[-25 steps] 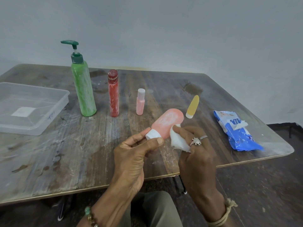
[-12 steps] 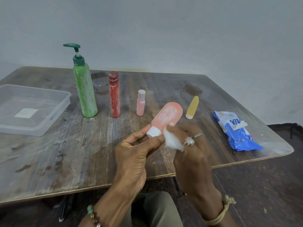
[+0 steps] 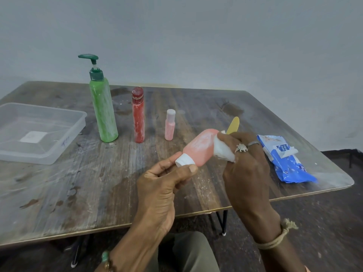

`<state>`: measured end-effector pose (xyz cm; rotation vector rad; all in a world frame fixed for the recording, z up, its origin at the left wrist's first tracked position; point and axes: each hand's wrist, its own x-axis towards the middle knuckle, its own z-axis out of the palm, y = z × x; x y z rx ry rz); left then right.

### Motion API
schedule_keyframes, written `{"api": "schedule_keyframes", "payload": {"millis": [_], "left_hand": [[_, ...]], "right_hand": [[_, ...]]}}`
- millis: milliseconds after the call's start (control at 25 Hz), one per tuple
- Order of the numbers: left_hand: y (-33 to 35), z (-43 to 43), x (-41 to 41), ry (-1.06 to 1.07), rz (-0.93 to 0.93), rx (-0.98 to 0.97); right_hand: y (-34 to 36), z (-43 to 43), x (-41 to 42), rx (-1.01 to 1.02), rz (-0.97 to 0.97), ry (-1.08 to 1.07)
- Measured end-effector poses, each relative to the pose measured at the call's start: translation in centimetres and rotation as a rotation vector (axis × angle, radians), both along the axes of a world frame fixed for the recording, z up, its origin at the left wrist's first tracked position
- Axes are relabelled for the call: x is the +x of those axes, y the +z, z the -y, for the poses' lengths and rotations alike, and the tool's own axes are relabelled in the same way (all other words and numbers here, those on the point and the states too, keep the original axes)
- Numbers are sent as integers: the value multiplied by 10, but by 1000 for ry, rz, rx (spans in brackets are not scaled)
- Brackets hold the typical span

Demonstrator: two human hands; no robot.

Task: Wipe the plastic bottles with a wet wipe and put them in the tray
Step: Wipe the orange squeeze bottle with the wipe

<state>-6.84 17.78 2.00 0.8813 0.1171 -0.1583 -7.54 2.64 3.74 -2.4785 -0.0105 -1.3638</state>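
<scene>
head view: left hand (image 3: 161,185) pinches the white cap (image 3: 182,160) of the pink bottle (image 3: 200,148) between thumb and fingers, bottle tilted, base up and away, held above the table (image 3: 59,193) near its front edge. right hand (image 3: 245,165) is closed on a folded white wipe (image 3: 223,151), pressing it against the bottle's upper right side. white smears show on the bottle body. rings on two right fingers, cord band on the right wrist, bead bracelet on the left wrist.

on the table, in a row toward the back: green pump bottle (image 3: 103,112) upright, red bottle (image 3: 138,116) upright just to its right, small pink bottle (image 3: 170,125) upright further right. yellow bottle (image 3: 233,124) stands behind the right hand, partly hidden. all look streaked with white. clear plastic tray (image 3: 64,142) sits at the left edge, no bottles in it, a white label on its bottom. blue wipes pack (image 3: 288,163) lies near the right edge, flap lifted. tabletop is worn wood with stains and white marks.
</scene>
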Motion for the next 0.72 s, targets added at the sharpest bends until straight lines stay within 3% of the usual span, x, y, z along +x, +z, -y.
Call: {"api": "schedule_keyframes", "payload": {"millis": [720], "left_hand": [[4, 9, 3, 69, -16, -38]], "right_hand": [[-22, -28, -14, -21, 67, 47]]}}
